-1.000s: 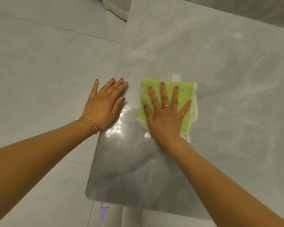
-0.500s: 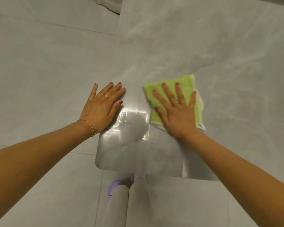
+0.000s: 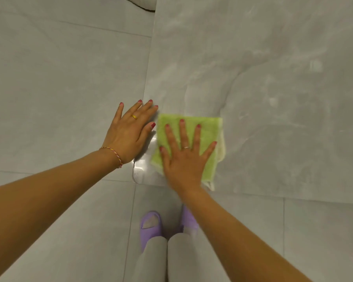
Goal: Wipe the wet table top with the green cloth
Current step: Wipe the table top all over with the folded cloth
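The right hand (image 3: pixel 184 157) lies flat, fingers straight and spread, pressing down on a folded square of bright green terry cloth (image 3: pixel 207 133); it grips nothing, only bears on the fabric. The cloth sits at the near left corner of a glossy pale grey marble-look table top (image 3: pixel 263 88), its lower right corner hanging just past the near edge. The left hand (image 3: pixel 130 131) also lies flat and open, with a gold ring and a braided wrist cord, resting on the table's left edge just beside the cloth, seemingly to steady the person.

Below the table edge, lilac slippers (image 3: pixel 151 223) and pale grey trouser legs stand on a grey tiled floor (image 3: pixel 49 78).

The step in hand appears to be the wiping stroke itself, now working the corner nearest the person. A shiny patch shows between the two hands, and faint smears cover the far and right parts of the table, so much of the surface likely remains. The next move probably calls for pushing the cloth away or rightward under even palm pressure, without letting it slide off the edge.

Compared with half a second ago, the cloth and right hand have swept left and nearer, towards the left hand, which has hardly moved; the view has tipped down, showing the feet.
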